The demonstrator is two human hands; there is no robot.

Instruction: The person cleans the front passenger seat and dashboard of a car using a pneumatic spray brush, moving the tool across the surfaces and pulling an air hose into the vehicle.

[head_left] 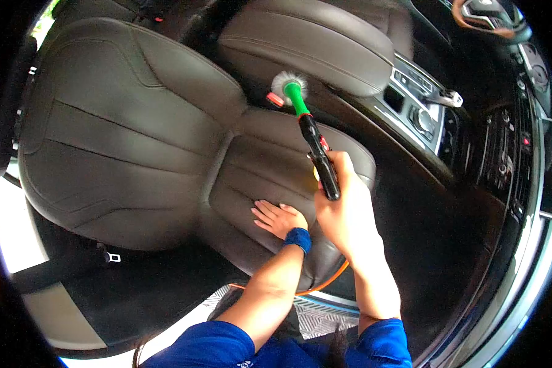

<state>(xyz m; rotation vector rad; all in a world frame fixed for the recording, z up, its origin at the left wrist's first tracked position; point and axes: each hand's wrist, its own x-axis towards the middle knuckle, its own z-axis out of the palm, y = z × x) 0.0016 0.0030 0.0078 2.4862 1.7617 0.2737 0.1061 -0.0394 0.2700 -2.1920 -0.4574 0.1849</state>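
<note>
Gripped in my right hand (345, 202) is a black and green air blow gun (314, 138) with a round, pale brush at its tip. The brush (286, 86) is at the gap between the brown leather car seat (257, 165) and the centre console, beside a red seat-belt buckle (275, 99). My left hand (282, 219) lies flat on the seat cushion with its fingers spread, a blue band (298, 240) round the wrist. An orange hose (325, 284) curves past the cushion's front edge, partly hidden by my arms.
The seat's backrest (116, 135) rises at the left. Beyond the gap are another seat (306, 43) and the console (414, 104) with its gear lever (446, 98). The dashboard (503, 147) runs along the right, and a metal belt tongue (112, 257) hangs at lower left.
</note>
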